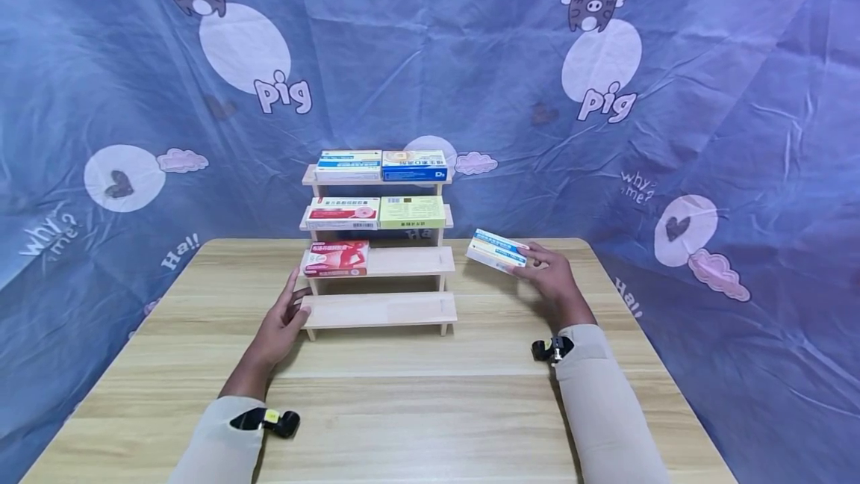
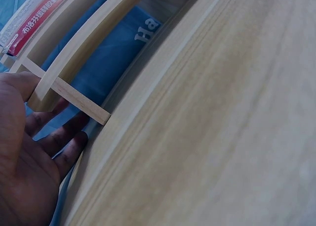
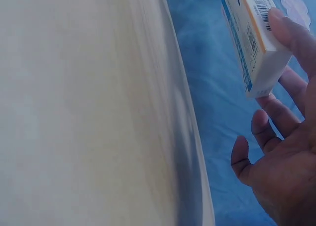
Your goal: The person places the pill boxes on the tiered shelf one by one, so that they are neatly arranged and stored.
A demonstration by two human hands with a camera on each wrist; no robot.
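Observation:
A four-step wooden display rack (image 1: pixel 383 310) stands on the table. My left hand (image 1: pixel 278 326) holds it by its left side, thumb on the end of the lowest shelf and fingers beside and below it. In the left wrist view, the thumb meets the shelf end (image 2: pixel 44 95), with the other fingers loosely spread below. To the right of the rack, my right hand (image 1: pixel 552 278) pinches a white, blue and yellow medicine box (image 1: pixel 496 251) by its right end, tilted above the table. The right wrist view shows barcodes on this box (image 3: pixel 247 33), thumb on one face and fingers opposite.
On the top shelf sit a white-and-blue medicine box (image 1: pixel 349 165) and a blue-and-white one (image 1: pixel 414 166). Below them are a white-and-red box (image 1: pixel 343 213) and a green box (image 1: pixel 412 211). A red box (image 1: pixel 336 258) lies left on the third shelf. Blue printed cloth (image 1: pixel 430 58) hangs behind the table (image 1: pixel 416 424).

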